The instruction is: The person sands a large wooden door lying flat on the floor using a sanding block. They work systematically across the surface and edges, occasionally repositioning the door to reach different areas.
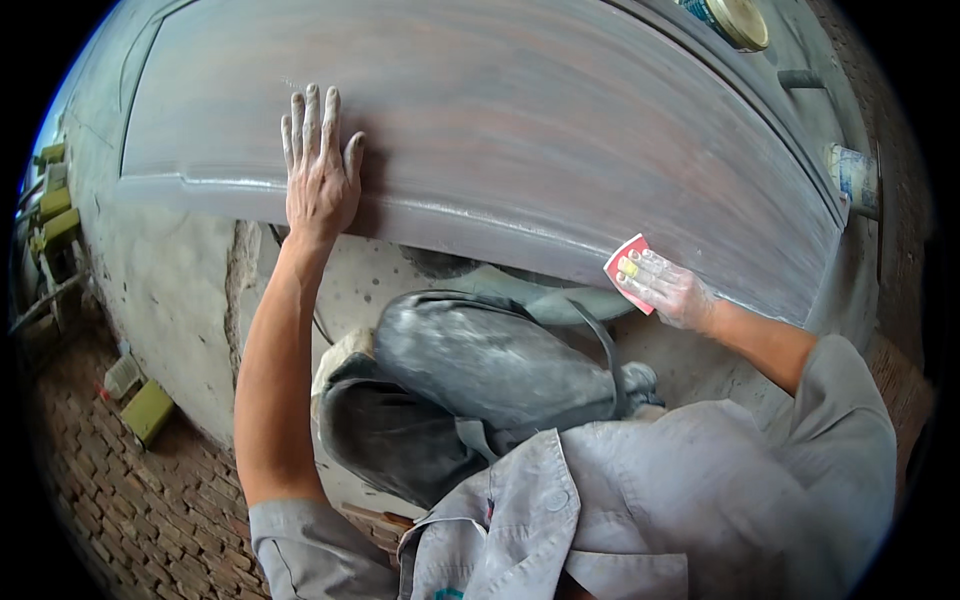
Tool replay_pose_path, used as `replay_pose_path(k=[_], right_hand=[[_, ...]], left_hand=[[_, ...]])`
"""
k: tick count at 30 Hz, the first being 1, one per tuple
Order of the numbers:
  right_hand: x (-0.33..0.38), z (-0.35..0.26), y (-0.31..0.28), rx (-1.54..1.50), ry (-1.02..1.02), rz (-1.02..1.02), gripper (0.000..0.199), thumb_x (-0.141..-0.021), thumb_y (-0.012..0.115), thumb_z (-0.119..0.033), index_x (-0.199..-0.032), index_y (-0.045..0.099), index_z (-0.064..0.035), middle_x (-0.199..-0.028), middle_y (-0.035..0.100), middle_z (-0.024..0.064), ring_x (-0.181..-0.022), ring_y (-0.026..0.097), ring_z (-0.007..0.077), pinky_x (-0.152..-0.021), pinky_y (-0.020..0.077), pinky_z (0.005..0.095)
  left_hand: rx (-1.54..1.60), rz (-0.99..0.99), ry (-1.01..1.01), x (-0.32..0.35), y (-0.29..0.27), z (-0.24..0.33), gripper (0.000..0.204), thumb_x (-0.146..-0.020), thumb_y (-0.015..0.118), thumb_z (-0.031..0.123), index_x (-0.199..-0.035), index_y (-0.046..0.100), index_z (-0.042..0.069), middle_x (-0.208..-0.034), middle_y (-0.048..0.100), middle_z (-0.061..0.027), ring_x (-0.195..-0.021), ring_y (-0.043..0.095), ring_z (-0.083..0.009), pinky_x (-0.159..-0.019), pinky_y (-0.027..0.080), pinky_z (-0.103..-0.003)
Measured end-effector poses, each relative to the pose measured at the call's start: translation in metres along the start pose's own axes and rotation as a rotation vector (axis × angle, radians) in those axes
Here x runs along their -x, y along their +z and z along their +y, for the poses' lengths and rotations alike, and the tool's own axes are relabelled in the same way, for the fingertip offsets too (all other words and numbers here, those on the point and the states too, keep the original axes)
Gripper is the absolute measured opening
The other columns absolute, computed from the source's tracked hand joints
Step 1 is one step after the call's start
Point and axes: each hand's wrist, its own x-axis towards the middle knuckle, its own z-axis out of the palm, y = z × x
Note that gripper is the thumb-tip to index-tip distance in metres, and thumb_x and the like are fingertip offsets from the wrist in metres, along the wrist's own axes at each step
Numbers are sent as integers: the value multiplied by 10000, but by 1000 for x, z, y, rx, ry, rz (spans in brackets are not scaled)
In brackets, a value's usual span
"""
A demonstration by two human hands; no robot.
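A large panel (520,120), grey with reddish-brown streaks, spreads before me, with a raised ridge along its near edge. Flat on its left part lies my left hand (322,165), fingers stretched out and dusted white, holding nothing. At the panel's near edge on the right, my right hand (672,290) presses a red sanding pad (630,272) with a pale rim against the ridge. The fingertips of that hand are whitened, and a yellow patch (628,267) shows at one finger. The pad's underside is hidden.
My bent knees in dusty dark trousers (480,350) are just below the panel. Tubs stand at the far right: one open tub (738,22) and a white-and-blue tub (853,180). A yellow-green block (148,412) lies on the brick floor (130,500) at left.
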Motion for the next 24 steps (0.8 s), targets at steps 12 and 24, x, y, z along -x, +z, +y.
replay_pose_path(k=[12,24], right_hand=[[-9,5,-22,73,-63,-106,493,-851,647,-77,-1343,651,-55,-1406,633,103,-1302,610,269,-1142,489,439],[-62,-3,-33,-66,-91,-30,367,-899,637,-134,-1258,695,-79,-1364,658,117,-1298,614,242,-1141,485,422]], left_hand=[[34,-39,55,4,-2,-3,581,-1100,445,264,-1605,267,38,-1670,255,-182,-1575,142,-360,-1275,163,-477],[46,-60,50,5,-9,-7,624,-1080,505,289,-1580,283,-10,-1628,311,-233,-1551,195,-404,-1267,200,-504]])
